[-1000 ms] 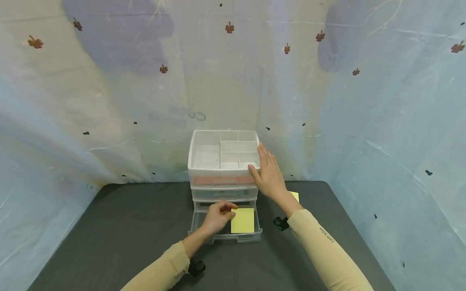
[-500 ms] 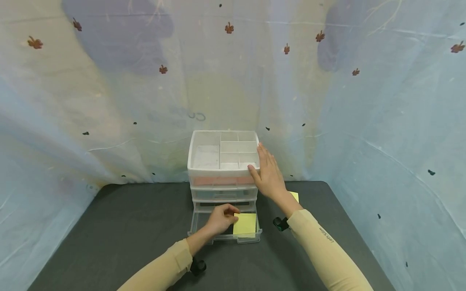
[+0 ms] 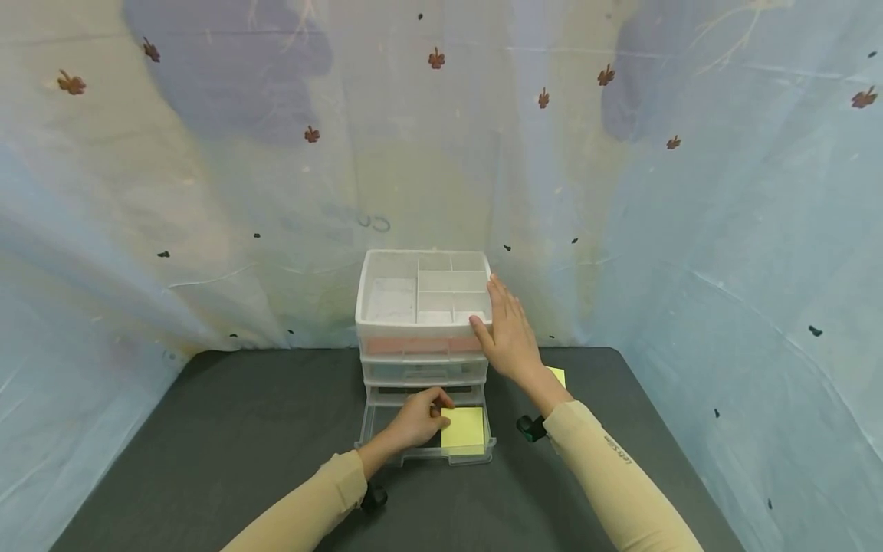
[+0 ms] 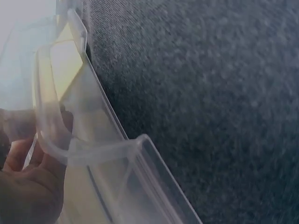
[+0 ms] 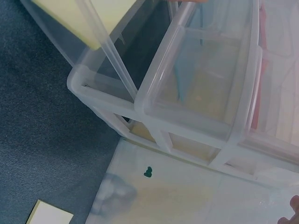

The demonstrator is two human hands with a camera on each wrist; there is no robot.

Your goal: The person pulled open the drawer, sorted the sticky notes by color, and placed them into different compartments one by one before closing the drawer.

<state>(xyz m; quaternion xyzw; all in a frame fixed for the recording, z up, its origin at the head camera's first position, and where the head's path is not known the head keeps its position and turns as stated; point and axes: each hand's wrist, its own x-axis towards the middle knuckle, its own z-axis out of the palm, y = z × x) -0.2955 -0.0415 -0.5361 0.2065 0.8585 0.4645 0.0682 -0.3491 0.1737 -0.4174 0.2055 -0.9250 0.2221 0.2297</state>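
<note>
A white plastic drawer organizer [image 3: 425,330] stands near the back of the table, its clear bottom drawer [image 3: 433,455] pulled out. Over that drawer, my left hand [image 3: 414,420] pinches a square yellow sticky note pad [image 3: 464,431] by its left edge. The pad's lower end sits behind the drawer's clear front. In the left wrist view, the fingers show partly through the drawer wall [image 4: 103,151]. My right hand [image 3: 510,337] rests on the organizer's upper right side with its fingers straight; only its fingertips [image 5: 293,212] enter the right wrist view.
A second yellow sticky note pad [image 5: 49,215] lies on the dark table [image 3: 276,429], right of the organizer and partly behind my right forearm. The two upper drawers [image 3: 424,372] are pushed in. A patterned curtain [image 3: 428,169] hangs behind and at the sides.
My left hand has lowered the sticky note pad a little, toward the front right of the open drawer. The right hand keeps its place on the organizer.
</note>
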